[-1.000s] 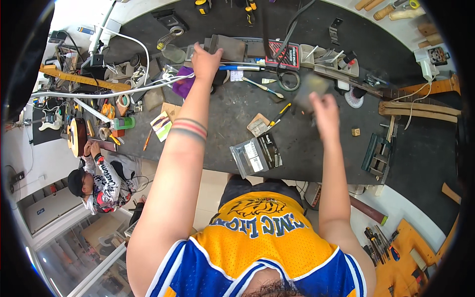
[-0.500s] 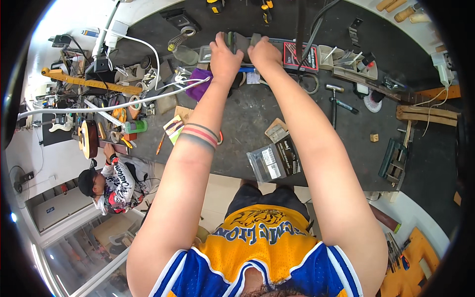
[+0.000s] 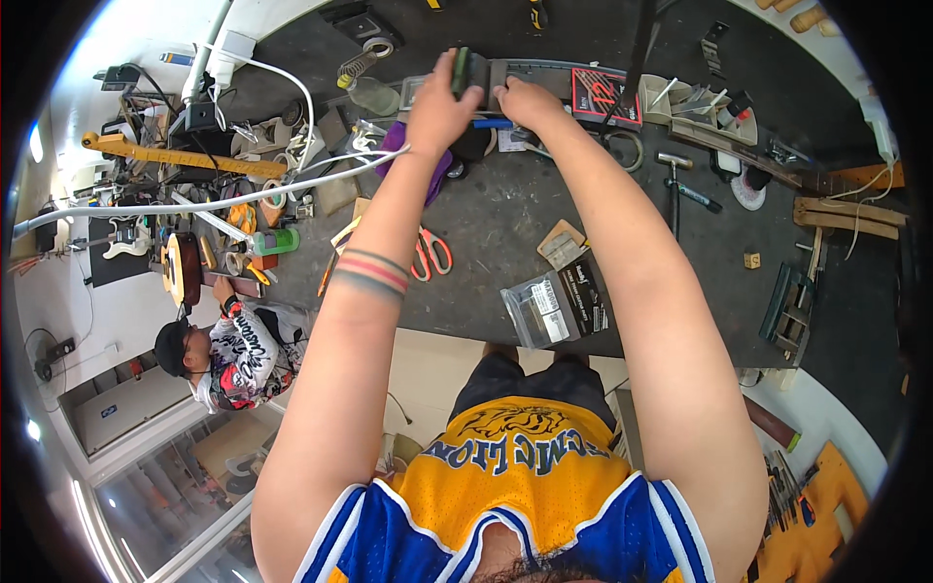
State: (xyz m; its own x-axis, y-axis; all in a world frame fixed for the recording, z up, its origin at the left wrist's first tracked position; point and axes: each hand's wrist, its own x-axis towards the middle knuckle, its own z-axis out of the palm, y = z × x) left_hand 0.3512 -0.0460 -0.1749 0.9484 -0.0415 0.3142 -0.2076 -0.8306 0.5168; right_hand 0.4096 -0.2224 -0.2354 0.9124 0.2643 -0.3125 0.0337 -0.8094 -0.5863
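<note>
At the far side of the dark workbench, my left hand (image 3: 442, 109) is closed round a narrow green and black block (image 3: 461, 74). Close to its right, my right hand (image 3: 532, 103) pinches a small grey block (image 3: 499, 74) between thumb and fingers. Between the two hands sits a dark grey piece (image 3: 480, 72), partly hidden by the fingers, its kind unclear. Just below lies a blue rod-like thing (image 3: 493, 123). A clear lidded box (image 3: 409, 93) shows beside my left hand, and a red and black flat package (image 3: 604, 95) lies right of my right hand.
White cable (image 3: 292, 197) crosses the left side up to my left wrist. Orange-handled scissors (image 3: 432, 255) lie near my left forearm. Between my arms is a clear plastic packet (image 3: 536, 313). A hammer (image 3: 673, 185) lies on the right. Another person (image 3: 233, 350) works at the left.
The view has shifted slightly, uncovering the scissors beside my left forearm. My left hand has turned a little, and more of the green and black block shows. My right hand stays on the grey block.
</note>
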